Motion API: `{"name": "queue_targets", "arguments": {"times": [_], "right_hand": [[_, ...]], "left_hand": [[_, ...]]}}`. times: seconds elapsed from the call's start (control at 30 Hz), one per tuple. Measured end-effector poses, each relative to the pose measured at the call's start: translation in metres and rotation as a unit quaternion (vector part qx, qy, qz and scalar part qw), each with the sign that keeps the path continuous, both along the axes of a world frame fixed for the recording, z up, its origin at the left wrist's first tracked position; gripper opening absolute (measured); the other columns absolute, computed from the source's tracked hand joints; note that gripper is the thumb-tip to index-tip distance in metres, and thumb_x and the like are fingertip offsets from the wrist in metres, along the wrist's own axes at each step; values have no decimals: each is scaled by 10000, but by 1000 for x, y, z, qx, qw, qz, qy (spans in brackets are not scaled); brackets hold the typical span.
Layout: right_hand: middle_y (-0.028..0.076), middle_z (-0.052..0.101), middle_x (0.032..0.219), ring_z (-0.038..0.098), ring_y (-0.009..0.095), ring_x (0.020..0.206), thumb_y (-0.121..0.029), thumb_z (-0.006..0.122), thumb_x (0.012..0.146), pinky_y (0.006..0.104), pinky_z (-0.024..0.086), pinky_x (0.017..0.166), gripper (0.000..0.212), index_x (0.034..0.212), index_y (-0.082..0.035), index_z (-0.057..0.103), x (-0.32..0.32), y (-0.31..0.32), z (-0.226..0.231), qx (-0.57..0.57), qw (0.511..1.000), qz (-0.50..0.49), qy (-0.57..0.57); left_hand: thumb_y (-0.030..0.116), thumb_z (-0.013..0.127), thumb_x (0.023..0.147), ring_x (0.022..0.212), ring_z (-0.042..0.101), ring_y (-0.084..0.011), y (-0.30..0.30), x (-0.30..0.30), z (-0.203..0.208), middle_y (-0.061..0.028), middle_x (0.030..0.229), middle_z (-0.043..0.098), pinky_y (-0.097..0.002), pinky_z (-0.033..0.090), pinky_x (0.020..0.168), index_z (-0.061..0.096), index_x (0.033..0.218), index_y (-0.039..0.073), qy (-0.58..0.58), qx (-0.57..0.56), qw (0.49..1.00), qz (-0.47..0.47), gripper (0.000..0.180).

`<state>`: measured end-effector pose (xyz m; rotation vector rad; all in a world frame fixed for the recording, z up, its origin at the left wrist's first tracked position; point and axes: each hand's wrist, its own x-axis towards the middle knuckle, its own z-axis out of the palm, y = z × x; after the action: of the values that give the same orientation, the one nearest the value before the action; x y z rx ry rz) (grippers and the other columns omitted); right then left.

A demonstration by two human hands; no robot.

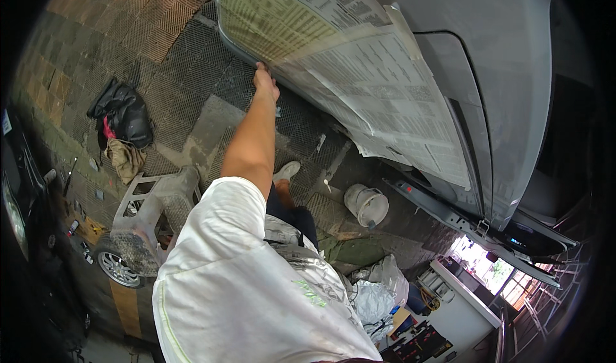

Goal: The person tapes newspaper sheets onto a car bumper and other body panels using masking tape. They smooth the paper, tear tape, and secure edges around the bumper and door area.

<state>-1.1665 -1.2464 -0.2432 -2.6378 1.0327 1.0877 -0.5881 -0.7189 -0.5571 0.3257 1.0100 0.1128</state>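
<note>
My left arm reaches up and away. Its hand is at the lower edge of a grey vehicle panel, fingers curled and closed on that edge; some of the fingers are hidden. Sheets of newspaper cover much of the panel, one part tinted yellow. Tape runs along a side of the paper, and the lower corner of the sheets hangs loose. My right hand is out of view.
A white bucket stands on the floor below the panel. To the left are a worn plastic step stool, a wheel, a black bag and a brown cloth. Crumpled plastic and foil lie at the lower right.
</note>
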Motion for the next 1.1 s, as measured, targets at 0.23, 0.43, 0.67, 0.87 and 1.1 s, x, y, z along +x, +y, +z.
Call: {"name": "queue_targets", "arguments": {"times": [0.23,0.43,0.67,0.87,1.1], "right_hand": [[269,756,907,741,503,881,-354,719,977,597,580,756,306,987,-49,740,12,-10,-3,16,1000,24,4],[277,756,911,740,510,885,-342,707,984,604,583,763,302,983,-42,740,-5,-14,-6,35,998,53,-6],[268,763,963,729,518,920,-333,685,1019,598,586,796,293,1112,-57,704,52,-42,-16,7,968,225,-110],[217,771,939,745,462,869,-206,695,1024,540,578,769,177,1066,-35,686,106,5,-34,31,960,126,-249],[190,802,963,781,412,926,-256,700,1039,505,595,813,249,1137,-31,735,150,-8,-43,170,953,15,-252]], "left_hand": [[700,311,1132,1708,18,-281,-22,3,37,-85,1860,-85,-508,20,1358,-138,1757,175,-70,83,994,-29,932],[777,214,1100,1709,-14,-310,-47,3,119,-106,1855,-120,-515,43,1359,-170,1747,146,-31,91,991,-94,981],[728,228,1124,1703,67,-299,-26,0,176,-138,1847,90,-499,27,1377,184,1750,56,-117,35,992,-19,919],[615,177,1169,1696,91,-333,-21,-4,217,-163,1841,107,-480,54,1380,139,1749,25,-154,158,973,-64,829],[625,213,1165,1702,57,-337,-22,-35,193,-186,1842,64,-524,55,1376,87,1747,7,-137,133,975,-117,859]]}}
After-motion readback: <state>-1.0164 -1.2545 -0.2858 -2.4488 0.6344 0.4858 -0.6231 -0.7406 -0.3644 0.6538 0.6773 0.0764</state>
